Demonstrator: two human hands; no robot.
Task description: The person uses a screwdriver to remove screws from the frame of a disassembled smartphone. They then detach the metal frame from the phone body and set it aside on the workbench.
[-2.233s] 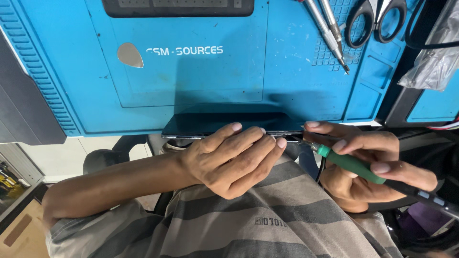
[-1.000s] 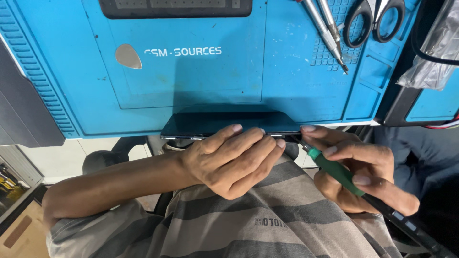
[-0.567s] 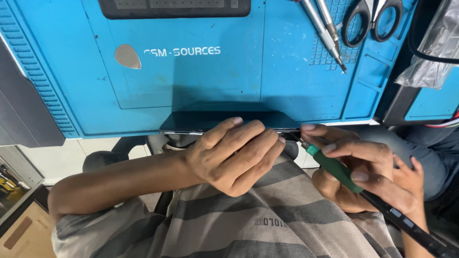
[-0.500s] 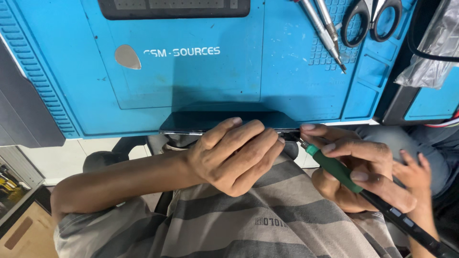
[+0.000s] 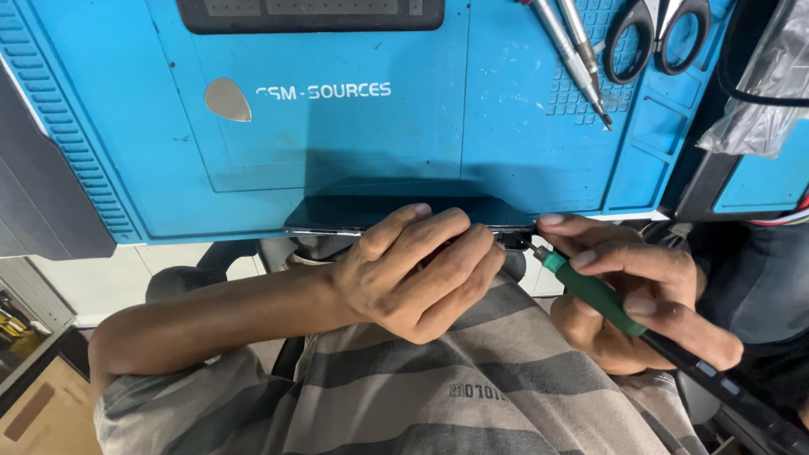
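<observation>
A dark flat phone (image 5: 396,212) lies at the near edge of the blue work mat (image 5: 354,126). My left hand (image 5: 417,270) curls over the phone's near edge and grips it. My right hand (image 5: 640,295) holds a screwdriver with a green and black handle (image 5: 607,302) like a pen. Its tip touches the phone's right end by my left fingertips.
A grey guitar-pick-shaped tool (image 5: 227,99) lies on the mat at upper left. Two metal-shafted tools (image 5: 577,55) and black-handled scissors (image 5: 653,34) rest at upper right. A clear plastic bag (image 5: 767,84) sits far right. A dark tray (image 5: 312,13) is at the top edge.
My right hand and the screwdriver have shifted slightly, and another hand that showed at the lower right has left the view. My left hand stays on the phone.
</observation>
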